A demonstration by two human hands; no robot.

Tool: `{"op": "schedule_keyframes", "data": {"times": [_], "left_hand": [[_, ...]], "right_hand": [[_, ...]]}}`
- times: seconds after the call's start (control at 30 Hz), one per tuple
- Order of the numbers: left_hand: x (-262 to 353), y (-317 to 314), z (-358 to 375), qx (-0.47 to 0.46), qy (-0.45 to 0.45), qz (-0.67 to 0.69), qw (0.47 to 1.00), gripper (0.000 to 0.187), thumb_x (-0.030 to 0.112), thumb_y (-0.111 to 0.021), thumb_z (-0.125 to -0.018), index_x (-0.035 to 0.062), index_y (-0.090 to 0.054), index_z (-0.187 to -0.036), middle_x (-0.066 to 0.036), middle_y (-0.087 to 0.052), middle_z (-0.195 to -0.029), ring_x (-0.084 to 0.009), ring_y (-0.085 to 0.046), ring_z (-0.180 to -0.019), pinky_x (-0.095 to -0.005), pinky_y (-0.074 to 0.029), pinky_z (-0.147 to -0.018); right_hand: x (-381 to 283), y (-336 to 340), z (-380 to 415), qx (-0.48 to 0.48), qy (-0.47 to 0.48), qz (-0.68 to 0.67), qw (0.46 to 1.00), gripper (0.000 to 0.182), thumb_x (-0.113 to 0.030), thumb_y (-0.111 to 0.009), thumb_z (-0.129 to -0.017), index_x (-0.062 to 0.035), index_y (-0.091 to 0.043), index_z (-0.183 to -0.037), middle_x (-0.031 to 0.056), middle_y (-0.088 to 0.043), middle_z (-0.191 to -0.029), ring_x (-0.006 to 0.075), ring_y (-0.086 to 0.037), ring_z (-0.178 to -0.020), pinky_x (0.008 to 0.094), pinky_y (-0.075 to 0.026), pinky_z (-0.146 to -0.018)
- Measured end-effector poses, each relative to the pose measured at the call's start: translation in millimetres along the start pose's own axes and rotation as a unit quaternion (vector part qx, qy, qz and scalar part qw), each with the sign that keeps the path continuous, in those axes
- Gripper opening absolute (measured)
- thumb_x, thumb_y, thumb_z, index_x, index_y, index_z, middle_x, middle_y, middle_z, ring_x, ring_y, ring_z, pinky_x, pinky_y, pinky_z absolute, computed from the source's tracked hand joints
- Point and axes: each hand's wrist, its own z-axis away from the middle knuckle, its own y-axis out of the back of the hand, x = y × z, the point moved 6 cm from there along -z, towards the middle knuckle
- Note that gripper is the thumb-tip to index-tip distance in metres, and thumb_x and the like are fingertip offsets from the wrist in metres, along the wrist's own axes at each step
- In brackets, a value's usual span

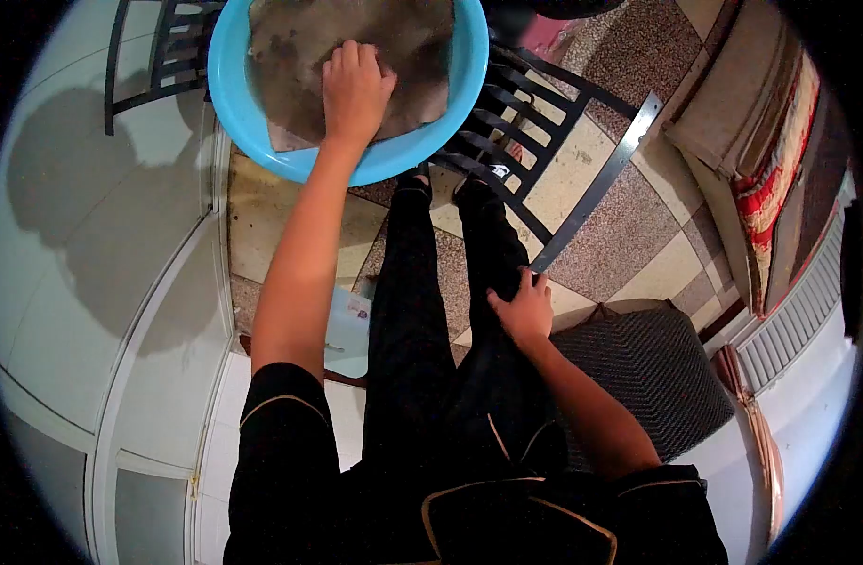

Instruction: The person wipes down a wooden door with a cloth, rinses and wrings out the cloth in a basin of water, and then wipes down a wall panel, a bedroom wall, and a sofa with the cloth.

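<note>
A light-blue plastic basin point(226, 89) is at the top of the head view. In it lies a flat grey-brown sheet that looks like wet cloth point(295, 104), with darker patches. My left hand point(356, 89) presses down on this cloth with fingers curled together; their tips are partly hidden. Lower right, my right hand point(523, 309) is beside my knee, thumb and fingers apart, holding nothing. Its fingertips are close to the lower end of a grey metal strip point(596, 184) on a black slatted rack point(544, 122); whether they touch cannot be made out.
The black rack extends behind the basin to a left section point(158, 94). A dark woven stool point(643, 381) stands right of my legs. Folded cushions or mats point(733, 113) lean at the right. Checkered floor tiles point(657, 226) and a white cabinet wall point(102, 207) flank the area.
</note>
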Motion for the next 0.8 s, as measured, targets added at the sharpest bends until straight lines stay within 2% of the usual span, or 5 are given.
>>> {"op": "schedule_keyframes", "data": {"times": [0.13,0.3,0.53,0.6,0.8], "left_hand": [[-0.7,7.3,2.5,-0.031,0.056,0.092,0.994,0.025,0.012,-0.072,-0.075,0.0054,-0.056,-0.093,-0.013,-0.053,-0.097,-0.033,-0.054,-0.096,-0.0444,-0.043,-0.083],[-3.3,36.2,8.2,0.024,0.093,0.223,0.97,0.023,0.004,-0.07,-0.075,0.0035,-0.054,-0.092,-0.011,-0.05,-0.094,-0.0283,-0.054,-0.09,-0.0396,-0.045,-0.082],[0.0,76.8,19.4,0.018,0.143,0.266,0.953,0.023,0.002,-0.068,-0.076,0.0031,-0.052,-0.093,-0.009,-0.048,-0.094,-0.024,-0.052,-0.084,-0.036,-0.047,-0.077],[-1.3,89.6,23.7,0.05,0.15,0.273,0.949,0.025,-0.004,-0.067,-0.075,0.0037,-0.053,-0.094,-0.005,-0.048,-0.089,-0.0163,-0.05,-0.079,-0.0283,-0.045,-0.077],[-17.0,118.2,36.4,0.11,0.171,0.313,0.928,0.024,-0.007,-0.063,-0.08,0.0037,-0.053,-0.098,-0.003,-0.049,-0.089,-0.0123,-0.049,-0.08,-0.0263,-0.044,-0.077]], "right_hand": [[-0.1,1.6,-0.6,0.009,0.005,-0.004,1.0,0.077,-0.046,-0.073,-0.076,-0.0048,-0.041,-0.133,0.0246,-0.044,-0.127,0.0434,-0.05,-0.11,0.0503,-0.05,-0.088],[-2.3,4.8,-0.4,-0.005,-0.003,-0.002,1.0,0.075,-0.046,-0.072,-0.076,-0.0027,-0.043,-0.13,0.0248,-0.044,-0.127,0.0433,-0.05,-0.111,0.0498,-0.05,-0.088],[-0.7,3.9,-3.7,0.003,-0.012,0.002,1.0,0.074,-0.049,-0.072,-0.076,-0.0049,-0.048,-0.131,0.0226,-0.046,-0.127,0.0416,-0.05,-0.115,0.0499,-0.049,-0.092],[-1.5,4.9,-4.4,0.002,-0.021,0.005,1.0,0.075,-0.05,-0.072,-0.075,-0.0078,-0.048,-0.134,0.0204,-0.048,-0.127,0.04,-0.051,-0.117,0.0496,-0.048,-0.093],[-0.9,6.4,-4.7,0.0,-0.017,0.007,1.0,0.077,-0.05,-0.071,-0.076,-0.0071,-0.047,-0.134,0.0208,-0.046,-0.129,0.0409,-0.052,-0.117,0.0494,-0.048,-0.094]]}}
